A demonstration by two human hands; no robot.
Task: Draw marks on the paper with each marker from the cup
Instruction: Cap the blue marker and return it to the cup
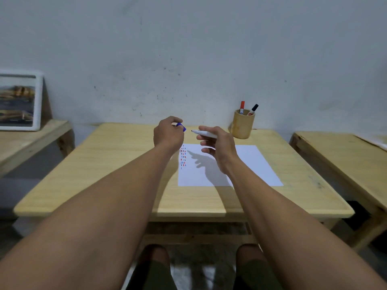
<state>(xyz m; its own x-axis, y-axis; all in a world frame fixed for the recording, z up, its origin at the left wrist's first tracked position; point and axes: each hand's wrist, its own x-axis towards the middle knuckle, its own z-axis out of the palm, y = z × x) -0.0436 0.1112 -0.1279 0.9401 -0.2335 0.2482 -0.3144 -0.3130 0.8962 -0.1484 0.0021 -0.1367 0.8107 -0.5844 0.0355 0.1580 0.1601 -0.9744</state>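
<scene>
A white sheet of paper lies on the wooden table, with short red, blue and black marks along its left edge. My right hand holds a white marker above the paper, its bare tip pointing left. My left hand is raised beside it, fingers closed on the blue cap. Cap and tip are a small gap apart. A wooden cup at the back right holds a red-capped marker and a black-capped marker.
A framed picture leans against the wall on a low table at the left. Another wooden table stands at the right. My knees show below the near table edge.
</scene>
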